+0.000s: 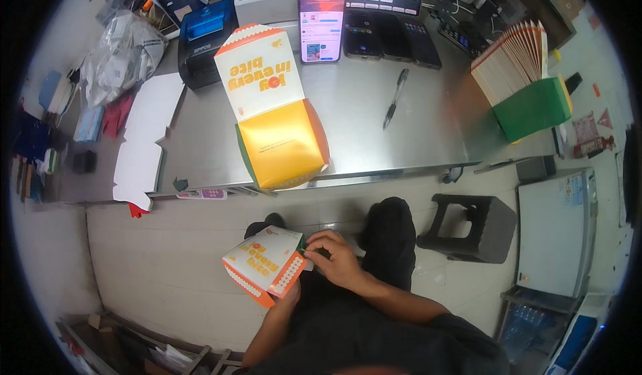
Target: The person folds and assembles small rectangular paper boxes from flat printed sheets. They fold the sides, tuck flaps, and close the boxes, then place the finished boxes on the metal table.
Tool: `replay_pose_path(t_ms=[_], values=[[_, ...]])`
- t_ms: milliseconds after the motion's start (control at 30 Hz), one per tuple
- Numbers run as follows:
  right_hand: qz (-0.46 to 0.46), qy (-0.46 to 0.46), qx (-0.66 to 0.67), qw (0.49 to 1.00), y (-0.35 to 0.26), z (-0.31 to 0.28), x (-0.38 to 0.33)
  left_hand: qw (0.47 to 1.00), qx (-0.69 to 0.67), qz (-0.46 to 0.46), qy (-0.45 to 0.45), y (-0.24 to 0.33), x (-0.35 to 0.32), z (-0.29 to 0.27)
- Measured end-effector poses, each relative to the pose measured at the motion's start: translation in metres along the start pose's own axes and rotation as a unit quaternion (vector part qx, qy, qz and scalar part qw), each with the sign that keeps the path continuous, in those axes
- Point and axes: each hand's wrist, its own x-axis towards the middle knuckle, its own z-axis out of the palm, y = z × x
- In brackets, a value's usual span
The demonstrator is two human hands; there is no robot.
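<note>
Over my lap is a small cardboard food box (257, 258) with white and orange panels, a scalloped pattern along its edges and a green side. My left hand (286, 299) grips it from below, with most of the fingers hidden behind the card. At the box's right edge, the fingers of my right hand (340, 262) are pinched on a green flap. On the steel table (361, 137) ahead, a similar food box (281, 144) stands at the front edge, its yellow side showing and its white, orange-edged lid flap raised.
Flat white cartons (148, 124) lie at the left. A lit phone (321, 27) stands upright at the back, near dark phones (391, 37) and a black printer (206, 44). A pen (396, 99) lies mid-table. A green carton with fanned card (531, 111) is at right, above a stool (478, 228).
</note>
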Motion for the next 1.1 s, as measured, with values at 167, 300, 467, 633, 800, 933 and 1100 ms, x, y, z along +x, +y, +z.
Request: replay_pose_path(t_ms=[167, 300, 467, 633, 800, 933, 1100], values=[[-0.012, 0.024, 0.05, 0.998, -0.006, 0.012, -0.006, 0.998, -0.065, -0.015, -0.021, 0.009, 0.004, -0.015], [-0.037, 0.031, 0.064, 0.997, -0.009, 0.024, -0.008, 0.996, -0.086, -0.015, -0.035, 0.015, 0.006, -0.021], [-0.028, 0.022, 0.089, 0.995, -0.014, 0.033, -0.011, 0.997, -0.066, -0.009, -0.033, 0.031, 0.001, -0.026], [-0.086, 0.018, -0.001, 0.996, -0.018, 0.026, -0.012, 0.999, -0.032, 0.011, -0.026, 0.036, -0.004, -0.011], [-0.093, 0.033, 0.041, 0.994, -0.019, 0.026, -0.016, 0.999, 0.036, 0.04, -0.011, 0.039, -0.017, 0.015], [-0.095, 0.018, -0.006, 0.995, -0.018, 0.024, -0.019, 0.992, 0.111, 0.055, -0.023, 0.044, -0.02, 0.024], [-0.029, -0.008, 0.029, 0.999, -0.032, 0.013, -0.021, 0.931, 0.353, 0.073, -0.057, 0.045, -0.002, 0.005]])
